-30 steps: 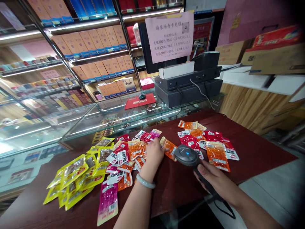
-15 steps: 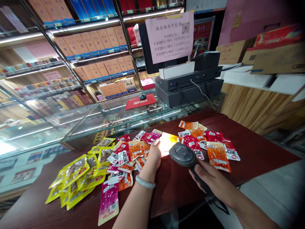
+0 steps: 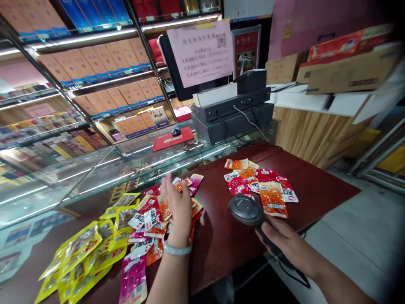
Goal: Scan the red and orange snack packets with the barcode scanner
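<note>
My left hand (image 3: 179, 202), with a pale bangle (image 3: 177, 249) at the wrist, is open, fingers stretched out and slightly blurred. It is over a mixed pile of red, white and orange snack packets (image 3: 152, 217) and hides part of it. Whether the palm touches a packet I cannot tell. My right hand (image 3: 278, 234) is wrapped round the handle of a dark grey barcode scanner (image 3: 245, 209), its head pointing left. Beyond the scanner lies a second group of red and orange packets (image 3: 274, 198). A purple packet (image 3: 134, 274) lies at the near edge of the left pile.
Yellow-edged snack bags (image 3: 79, 253) are heaped at the left of the dark red table (image 3: 218, 253). Behind it stands a glass counter (image 3: 126, 169) with a red mat (image 3: 172, 139), a mouse, a cash drawer (image 3: 232, 122) and a monitor bearing a pink notice (image 3: 202, 55).
My left hand has moved from in front of the scanner to the left pile, and its fingers have opened. The bright light on the orange packet is gone. The view has turned rightward.
</note>
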Available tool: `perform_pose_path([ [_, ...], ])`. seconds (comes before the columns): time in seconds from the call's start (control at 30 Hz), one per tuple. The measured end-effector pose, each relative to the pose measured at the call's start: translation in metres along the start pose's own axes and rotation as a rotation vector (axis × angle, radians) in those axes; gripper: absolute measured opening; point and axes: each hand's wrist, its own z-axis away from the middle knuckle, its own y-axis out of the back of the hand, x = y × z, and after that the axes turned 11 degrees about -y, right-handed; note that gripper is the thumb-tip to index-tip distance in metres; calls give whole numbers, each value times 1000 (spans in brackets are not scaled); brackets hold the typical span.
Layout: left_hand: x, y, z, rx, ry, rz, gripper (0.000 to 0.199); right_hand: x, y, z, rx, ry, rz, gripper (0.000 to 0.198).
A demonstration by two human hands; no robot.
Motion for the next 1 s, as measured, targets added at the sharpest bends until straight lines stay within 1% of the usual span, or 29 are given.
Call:
perform_pose_path([
  [0.03,7,-4,5,-127,-50,24,47,2,4,1,29,2,-15,55],
  [0.1,28,-15,18,-454,-111,75,39,5,12,2,61,4,-22,53],
  [0.13,40,-21,25,-612,-134,75,39,6,16,3,69,4,-19,52],
  [0.17,52,-27,30,-743,-156,50,42,7,20,3,76,3,-13,51],
  [0.2,64,-32,34,-833,-177,3,47,7,23,3,85,5,-8,51],
  [0.23,76,-38,37,-885,-195,-58,53,8,25,3,98,12,-6,53],
  [0.27,86,-45,39,-910,-205,-124,58,8,27,3,112,19,-6,54],
  [0.37,107,-65,37,-904,-164,-255,67,8,30,0,127,25,2,56],
  [0.43,111,-79,36,-900,-92,-237,65,9,31,-2,118,26,11,56],
  [0.5,110,-90,36,-874,21,-94,51,9,31,-4,107,34,18,55],
  [0.57,106,-96,38,-800,186,153,33,9,32,-4,110,45,14,53],
  [0.63,100,-97,41,-717,324,367,26,8,34,-2,131,41,6,53],
  [0.7,94,-94,42,-681,403,498,24,7,35,0,154,34,-1,54],
  [0.8,86,-81,41,-638,486,659,25,4,34,3,153,42,-25,54],
  [0.9,78,-60,39,-562,546,783,30,-2,28,2,100,40,-39,53],
  [1.0,70,-37,37,-491,567,840,34,-6,17,-2,43,40,-21,52],
])
